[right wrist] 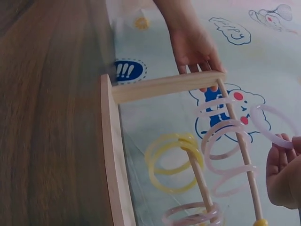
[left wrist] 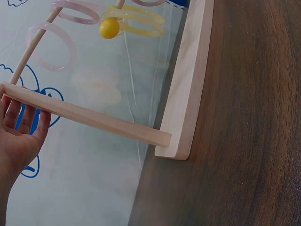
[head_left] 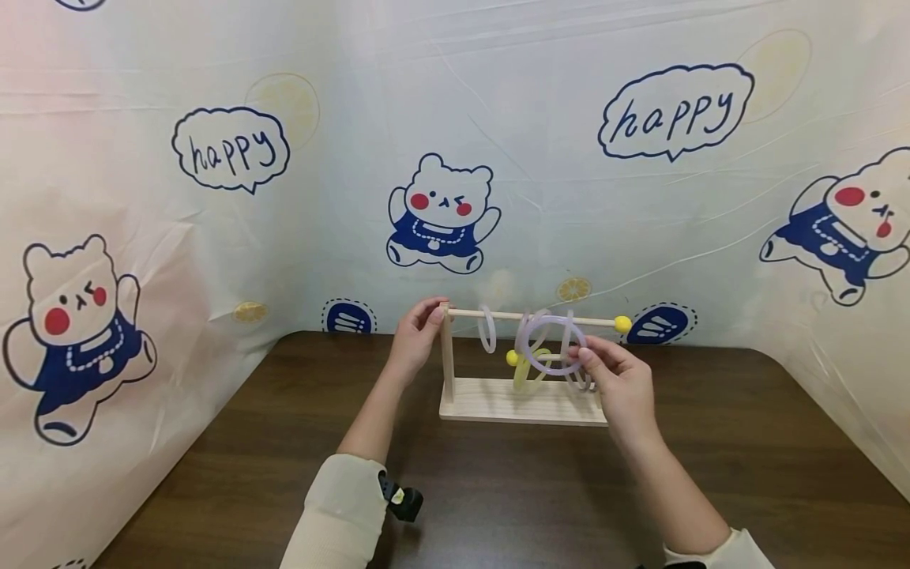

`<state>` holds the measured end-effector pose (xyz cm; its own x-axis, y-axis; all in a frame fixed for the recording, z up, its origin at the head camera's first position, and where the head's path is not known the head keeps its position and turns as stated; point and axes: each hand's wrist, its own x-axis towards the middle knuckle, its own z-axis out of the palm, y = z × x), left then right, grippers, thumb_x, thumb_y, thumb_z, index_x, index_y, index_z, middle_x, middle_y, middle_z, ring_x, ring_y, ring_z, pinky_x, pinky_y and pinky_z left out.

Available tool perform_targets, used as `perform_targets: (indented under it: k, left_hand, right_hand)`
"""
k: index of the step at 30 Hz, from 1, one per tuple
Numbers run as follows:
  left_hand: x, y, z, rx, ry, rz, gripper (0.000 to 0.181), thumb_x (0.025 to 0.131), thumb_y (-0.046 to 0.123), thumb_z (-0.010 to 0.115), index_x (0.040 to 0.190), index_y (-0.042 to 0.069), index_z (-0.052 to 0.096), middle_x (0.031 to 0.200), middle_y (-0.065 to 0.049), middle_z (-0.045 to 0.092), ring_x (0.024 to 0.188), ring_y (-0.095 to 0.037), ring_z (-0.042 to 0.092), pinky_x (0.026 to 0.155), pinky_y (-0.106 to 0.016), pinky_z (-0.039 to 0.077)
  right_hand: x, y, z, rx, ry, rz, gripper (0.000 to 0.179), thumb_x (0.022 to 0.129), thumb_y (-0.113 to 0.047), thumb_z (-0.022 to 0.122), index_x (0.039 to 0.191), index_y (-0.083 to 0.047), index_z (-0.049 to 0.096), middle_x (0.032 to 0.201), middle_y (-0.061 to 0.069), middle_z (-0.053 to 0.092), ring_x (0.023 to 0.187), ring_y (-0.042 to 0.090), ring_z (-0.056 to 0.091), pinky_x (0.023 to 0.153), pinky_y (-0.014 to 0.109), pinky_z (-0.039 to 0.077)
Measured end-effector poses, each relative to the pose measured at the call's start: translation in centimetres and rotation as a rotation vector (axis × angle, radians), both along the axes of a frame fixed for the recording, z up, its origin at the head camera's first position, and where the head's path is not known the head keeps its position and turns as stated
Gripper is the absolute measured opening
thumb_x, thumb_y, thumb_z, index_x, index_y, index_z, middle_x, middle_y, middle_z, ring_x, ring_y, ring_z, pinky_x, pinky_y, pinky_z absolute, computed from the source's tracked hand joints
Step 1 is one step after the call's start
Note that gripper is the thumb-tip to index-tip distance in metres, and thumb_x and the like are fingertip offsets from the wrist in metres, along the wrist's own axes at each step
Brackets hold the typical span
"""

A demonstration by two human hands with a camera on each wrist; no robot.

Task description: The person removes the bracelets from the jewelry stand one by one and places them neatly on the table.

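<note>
A wooden stand has a flat base [head_left: 498, 405], an upright post [head_left: 447, 359] and a top rod [head_left: 465, 314] tipped with a yellow ball [head_left: 622, 324]. My left hand [head_left: 415, 340] grips the top of the post, thumb in front and fingers behind. Between thumb and fingers, my right hand [head_left: 627, 387] pinches a purple ring [head_left: 554, 371], which is off the rods in the right wrist view. Several pale pink and purple rings hang on the top rod. Yellow rings [right wrist: 149, 165] hang on the lower rod [right wrist: 200, 176], with purplish rings [right wrist: 188, 217] farther along it.
The stand is on a dark wooden table [head_left: 455, 490]. Behind and beside the table hangs a pale cloth [head_left: 341, 237] printed with bears and "happy" bubbles. A small black device [head_left: 405, 503] is strapped at the left sleeve.
</note>
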<state>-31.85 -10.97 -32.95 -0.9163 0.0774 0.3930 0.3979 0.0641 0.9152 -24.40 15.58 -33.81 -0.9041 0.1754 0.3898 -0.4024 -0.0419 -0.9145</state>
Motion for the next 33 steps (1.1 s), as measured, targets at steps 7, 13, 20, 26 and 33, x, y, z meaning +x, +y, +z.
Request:
perform_targets:
  k: [7,13,20,26,33]
  left_hand:
    - [-0.2,0.0,-0.1,-0.004,-0.024,0.016,0.030,0.098,0.012,0.046,0.123,-0.004,0.052,0.118,-0.021,0.057,0.105,-0.031,0.055,0.091,-0.039,0.044]
    - [-2.1,-0.4,-1.7,0.037,-0.023,-0.006,0.031,0.097,0.015,0.047,0.123,-0.001,0.053,0.118,-0.019,0.057,0.105,-0.030,0.056,0.092,-0.039,0.043]
    - [-2.3,-0.4,-2.1,0.026,0.004,0.011,0.032,0.096,0.020,0.049,0.122,0.000,0.054,0.116,-0.016,0.059,0.102,-0.027,0.058,0.090,-0.037,0.045]
    - [-2.3,-0.4,-2.1,0.026,0.017,0.014,0.030,0.097,0.017,0.048,0.121,0.001,0.055,0.115,-0.016,0.060,0.101,-0.027,0.059,0.089,-0.036,0.046]
    - [-2.3,-0.4,-2.2,0.036,0.023,0.014,0.029,0.097,0.016,0.048,0.120,0.000,0.054,0.114,-0.017,0.060,0.101,-0.027,0.058,0.089,-0.035,0.045]
  right_hand:
    - [-0.2,-0.2,-0.3,-0.290,-0.119,0.224,0.010,0.089,-0.005,0.060,0.095,-0.003,0.068,0.080,0.002,0.069,0.076,0.012,0.066,0.073,0.025,0.051]
    - [-0.2,-0.2,-0.6,-0.370,-0.205,0.356,0.019,0.092,-0.002,0.054,0.089,-0.011,0.071,0.081,0.003,0.069,0.078,0.012,0.066,0.077,0.027,0.051]
    - [-0.5,-0.5,-0.9,-0.419,-0.337,0.471,0.025,0.095,-0.001,0.049,0.087,-0.010,0.071,0.080,0.004,0.069,0.080,0.014,0.067,0.078,0.029,0.051]
    - [-0.6,-1.0,-1.4,-0.386,-0.392,0.484,0.029,0.096,-0.001,0.047,0.085,-0.012,0.071,0.080,0.003,0.069,0.079,0.013,0.066,0.078,0.028,0.051]
    - [-0.8,-1.7,-2.2,-0.392,-0.445,0.541,0.024,0.095,-0.001,0.046,0.087,-0.008,0.068,0.080,0.004,0.069,0.077,0.012,0.065,0.076,0.026,0.050]
